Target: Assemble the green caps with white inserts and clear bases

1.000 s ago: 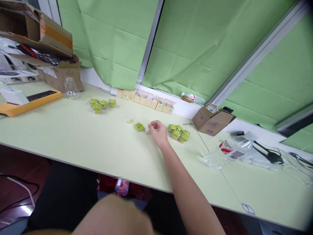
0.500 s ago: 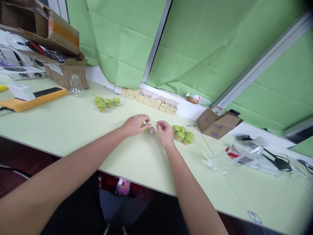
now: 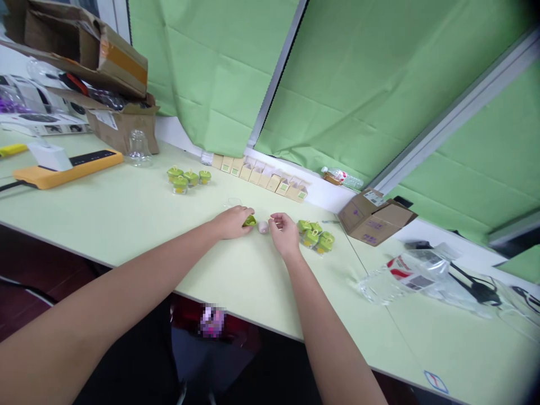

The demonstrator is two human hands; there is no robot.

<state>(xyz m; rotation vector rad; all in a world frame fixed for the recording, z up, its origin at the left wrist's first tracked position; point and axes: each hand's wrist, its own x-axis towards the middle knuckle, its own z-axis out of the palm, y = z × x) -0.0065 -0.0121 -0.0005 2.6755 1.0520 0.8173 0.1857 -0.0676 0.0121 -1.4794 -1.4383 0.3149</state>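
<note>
My left hand [image 3: 233, 223] is closed around a small green lid [image 3: 250, 220], its fingers over the near side. Close to it on the table lies a round pinkish-grey ball [image 3: 263, 227]. On the ball's other side, my right hand [image 3: 285, 232] pinches a small pale-yellow piece, mostly covered by the fingertips. A clear plastic cup [image 3: 233, 202] lies behind my left hand. Just right of my right hand stand several little clear containers with green lids [image 3: 311, 236]. A second group of green-lidded containers [image 3: 180, 183] stands farther back on the left.
Small cardboard boxes [image 3: 264, 179] line the wall. A brown carton [image 3: 375, 216] and a large clear bottle [image 3: 407, 273] are on the right. An orange power strip [image 3: 70, 169], a clear dome [image 3: 139, 149] and stacked cartons [image 3: 122, 126] occupy the left.
My left hand has lowered slightly, and more of the green lid shows. The clear cup behind it has come into sight. My right hand keeps its pinch near the ball. The view has shifted slightly.
</note>
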